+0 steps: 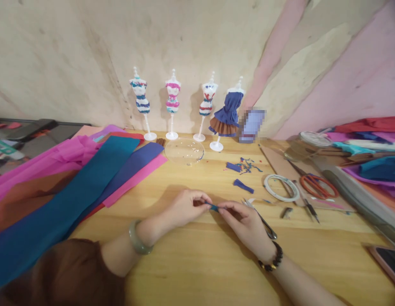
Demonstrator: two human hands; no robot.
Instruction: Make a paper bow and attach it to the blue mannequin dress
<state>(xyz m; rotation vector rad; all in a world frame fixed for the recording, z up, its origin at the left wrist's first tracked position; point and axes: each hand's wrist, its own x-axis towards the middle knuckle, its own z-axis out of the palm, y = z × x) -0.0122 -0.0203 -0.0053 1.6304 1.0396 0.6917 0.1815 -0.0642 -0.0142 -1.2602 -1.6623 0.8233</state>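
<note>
Between my two hands, above the wooden table [184,263], is a small blue strip [213,207], probably crepe paper. My left hand [192,208] pinches its left end between thumb and fingertips. The right end is pinched by my right hand [240,219]. Partly hidden behind my right hand lie metal tweezers or small scissors [264,223]; I cannot tell which. Past that hand lie a gathered blue strip [243,186], another short blue piece [233,166] and several tiny blue scraps [248,165].
Four-legged clutter is absent; several small white mannequins [173,97] stand by the wall, one in a blue and brown dress [229,110]. Colored paper sheets [101,178] cover the left. At right are a tape roll [267,182], orange-handled scissors [318,187], a jar [307,146] and a phone [388,259].
</note>
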